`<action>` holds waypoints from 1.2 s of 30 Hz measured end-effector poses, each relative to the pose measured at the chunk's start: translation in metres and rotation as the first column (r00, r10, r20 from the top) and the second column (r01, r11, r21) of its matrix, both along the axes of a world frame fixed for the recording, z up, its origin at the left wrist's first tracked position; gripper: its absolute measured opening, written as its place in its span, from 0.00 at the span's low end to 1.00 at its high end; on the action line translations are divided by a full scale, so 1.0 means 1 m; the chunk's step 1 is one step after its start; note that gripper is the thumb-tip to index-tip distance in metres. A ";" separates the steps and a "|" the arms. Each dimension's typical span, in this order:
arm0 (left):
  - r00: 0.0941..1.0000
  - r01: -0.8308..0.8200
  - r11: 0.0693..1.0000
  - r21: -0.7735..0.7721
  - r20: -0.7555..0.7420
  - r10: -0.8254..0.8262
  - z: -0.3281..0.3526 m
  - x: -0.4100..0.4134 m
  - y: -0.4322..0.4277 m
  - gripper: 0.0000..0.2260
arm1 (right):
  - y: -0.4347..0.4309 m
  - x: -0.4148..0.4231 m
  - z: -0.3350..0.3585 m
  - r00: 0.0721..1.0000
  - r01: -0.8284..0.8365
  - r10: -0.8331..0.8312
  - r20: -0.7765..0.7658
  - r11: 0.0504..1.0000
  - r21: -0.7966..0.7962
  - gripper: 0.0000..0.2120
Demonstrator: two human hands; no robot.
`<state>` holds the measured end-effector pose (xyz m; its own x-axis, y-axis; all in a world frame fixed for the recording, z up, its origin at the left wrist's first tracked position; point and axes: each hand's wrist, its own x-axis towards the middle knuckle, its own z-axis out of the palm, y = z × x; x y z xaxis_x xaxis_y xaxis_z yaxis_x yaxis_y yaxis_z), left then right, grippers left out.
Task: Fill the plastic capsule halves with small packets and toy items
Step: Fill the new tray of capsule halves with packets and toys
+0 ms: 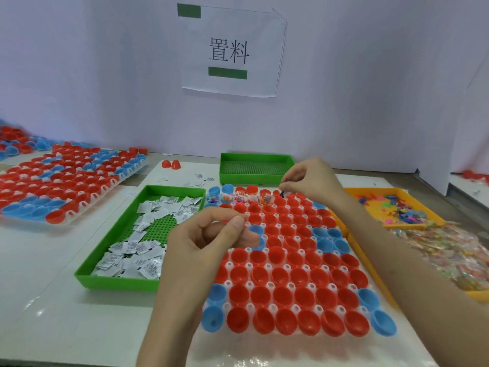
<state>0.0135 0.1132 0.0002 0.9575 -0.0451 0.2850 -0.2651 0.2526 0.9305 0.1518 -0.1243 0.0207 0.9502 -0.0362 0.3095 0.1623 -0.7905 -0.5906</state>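
Observation:
A white holder tray (239,280) in front of me carries rows of open red and blue capsule halves (285,258). The far row holds several halves with wrapped items and small toys (239,199) in them. My right hand (309,181) hovers over the far row's right part, pinching a small dark blue toy piece (282,193) at its fingertips. My left hand (209,242) floats above the tray's left side with fingers curled, thumb and forefinger pinched on a small red piece (225,221). White packets (148,234) lie in a green tray (105,250) to the left.
An empty green tray (254,168) stands at the back. On the right, a yellow tray (370,193) holds colourful toy bits and a heap of clear wrapped items (444,250). Another capsule rack (66,181) sits far left. Two red halves (170,164) lie loose near the wall.

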 end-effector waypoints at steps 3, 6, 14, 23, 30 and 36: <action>1.000 -0.007 1.000 0.017 -0.004 0.007 -0.002 0.001 0.002 0.06 | -0.006 0.024 -0.020 0.999 0.023 -0.024 -0.022 0.998 -0.051 0.05; 1.000 -0.023 1.000 0.013 -0.015 0.023 -0.004 0.003 0.005 0.05 | -0.008 0.033 -0.031 0.999 0.022 -0.024 -0.023 0.996 -0.088 0.07; 0.998 -0.054 0.998 -0.022 -0.023 0.053 -0.006 0.005 0.008 0.05 | -0.006 0.036 -0.042 0.999 0.002 -0.006 -0.037 0.994 -0.106 0.06; 0.995 -0.092 0.996 0.009 -0.026 0.092 -0.010 0.007 0.013 0.06 | -0.007 0.042 -0.050 0.995 0.000 -0.019 -0.102 0.984 -0.179 0.05; 0.983 -0.179 0.984 0.006 -0.036 0.180 -0.011 0.010 0.024 0.07 | -0.016 0.035 -0.050 0.998 -0.052 0.045 -0.036 0.977 -0.205 0.08; 0.973 -0.224 0.970 0.093 -0.032 0.228 -0.014 0.013 0.039 0.06 | -0.025 0.031 -0.044 0.998 -0.044 0.051 0.038 0.984 -0.172 0.06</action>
